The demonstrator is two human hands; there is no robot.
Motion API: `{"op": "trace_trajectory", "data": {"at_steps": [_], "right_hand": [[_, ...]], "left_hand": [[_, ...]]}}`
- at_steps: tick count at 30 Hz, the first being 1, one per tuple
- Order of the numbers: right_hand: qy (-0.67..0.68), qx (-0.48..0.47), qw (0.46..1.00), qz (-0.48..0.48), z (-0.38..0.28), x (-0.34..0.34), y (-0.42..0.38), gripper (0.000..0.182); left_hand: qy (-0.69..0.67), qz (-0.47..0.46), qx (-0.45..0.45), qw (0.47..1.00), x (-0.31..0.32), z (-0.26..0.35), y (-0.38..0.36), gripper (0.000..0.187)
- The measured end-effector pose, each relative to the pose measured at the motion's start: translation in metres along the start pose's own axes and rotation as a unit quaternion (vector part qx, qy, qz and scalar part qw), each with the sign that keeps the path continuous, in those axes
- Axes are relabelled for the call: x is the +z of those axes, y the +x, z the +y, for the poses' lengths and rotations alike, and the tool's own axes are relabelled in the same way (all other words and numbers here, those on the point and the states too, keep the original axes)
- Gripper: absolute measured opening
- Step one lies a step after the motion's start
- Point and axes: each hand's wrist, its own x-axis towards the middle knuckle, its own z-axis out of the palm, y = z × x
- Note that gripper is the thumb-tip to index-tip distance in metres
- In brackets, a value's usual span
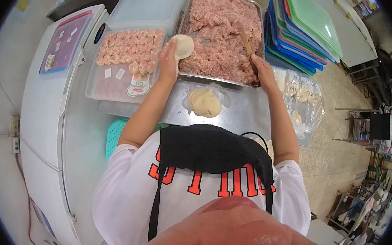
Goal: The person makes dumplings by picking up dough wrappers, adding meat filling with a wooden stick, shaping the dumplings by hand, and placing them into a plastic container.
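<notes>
My left hand (167, 61) grips a round, pale dumpling wrapper (184, 47) at the left edge of a metal tray (217, 81). Pinkish minced meat (225, 16) fills much of that tray. A wooden spatula (245, 40) is in my right hand (265, 73), its far end in the meat. Between my arms, a stack of wrappers (205, 103) lies on a plastic bag on the metal table. Rows of filled dumplings (130, 47) cover the upper part of a clear plastic container (98, 86) to the left.
Colored plastic lids (307, 23) are piled at the right beyond the tray. Below them lies a clear bag with pale dough pieces (301, 96). A translucent container (145, 5) sits behind the dumplings. A white freezer (53, 97) stands at far left, a turquoise basket (114, 137) below the table.
</notes>
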Motion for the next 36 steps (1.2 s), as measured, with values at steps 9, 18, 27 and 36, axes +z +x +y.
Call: {"op": "trace_trajectory", "data": {"at_steps": [9, 18, 27, 36], "right_hand": [[-0.59, -0.244, 0.767, -0.065, -0.044, 0.044, 0.026, 0.031], [-0.678, -0.281, 0.676, -0.064, -0.029, 0.093, 0.016, 0.019], [-0.667, -0.286, 0.684, -0.078, -0.009, 0.102, -0.002, 0.022], [-0.513, -0.187, 0.831, -0.109, 0.01, 0.08, 0.006, 0.031]], "left_hand": [[0.212, -0.193, -0.088, 0.954, -0.05, -0.007, -0.059, 0.036], [0.366, -0.247, 0.15, 0.884, -0.055, -0.036, -0.079, 0.027], [0.374, -0.253, 0.224, 0.864, -0.057, -0.035, -0.067, 0.025], [0.364, -0.257, 0.164, 0.88, -0.05, -0.009, -0.061, 0.024]]}}
